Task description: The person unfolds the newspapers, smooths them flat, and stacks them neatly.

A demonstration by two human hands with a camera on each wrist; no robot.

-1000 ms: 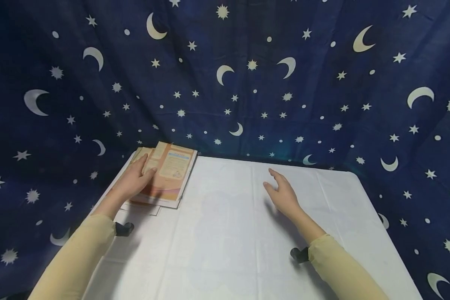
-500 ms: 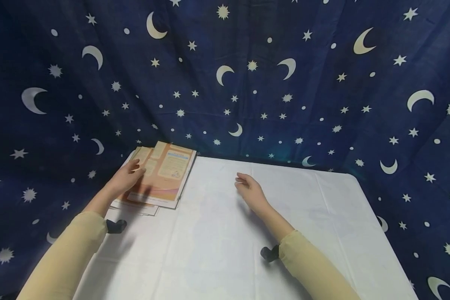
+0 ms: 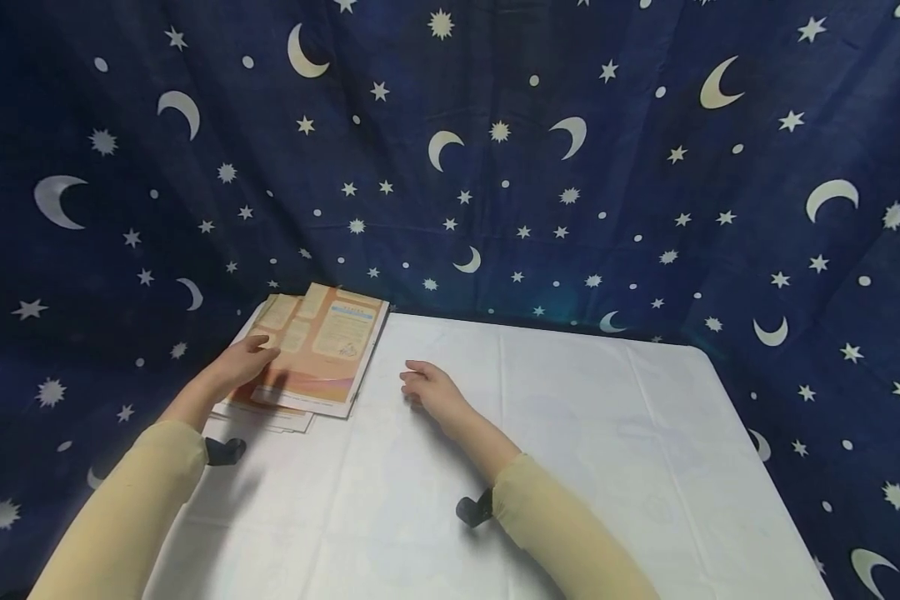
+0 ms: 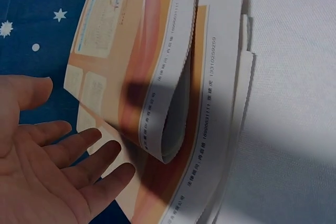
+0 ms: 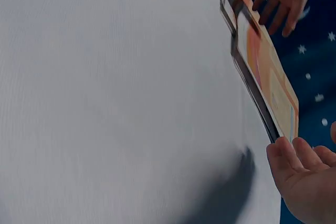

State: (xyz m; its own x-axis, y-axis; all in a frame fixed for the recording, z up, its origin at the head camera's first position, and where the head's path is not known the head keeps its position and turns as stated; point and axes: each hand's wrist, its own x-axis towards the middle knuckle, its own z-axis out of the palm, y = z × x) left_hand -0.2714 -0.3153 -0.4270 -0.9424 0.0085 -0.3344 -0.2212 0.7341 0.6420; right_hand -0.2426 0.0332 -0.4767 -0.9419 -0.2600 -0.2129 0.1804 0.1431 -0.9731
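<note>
A small stack of folded newspapers (image 3: 328, 354), printed in orange and cream with white margins, lies at the table's back left corner. Its top one sits askew to the right, and its fold gapes slightly in the left wrist view. Over the stack's left side is my left hand (image 3: 238, 364), palm turned toward the papers. Its fingers (image 4: 86, 153) are spread and hold nothing, close to the paper edges. My right hand (image 3: 437, 396) hovers over the tabletop right of the stack, fingers relaxed and nothing in them. The right wrist view shows both hands beside the papers (image 5: 273, 77).
A white cloth covers the table (image 3: 570, 467). Behind and beside it hangs a dark blue curtain (image 3: 450, 200) with moons and stars. Dark wrist cameras (image 3: 225, 451) are strapped below both sleeves.
My right hand has moved left across the table toward the newspapers. My left hand has drawn back left and slightly toward me over the stack. The newspapers stay in place.
</note>
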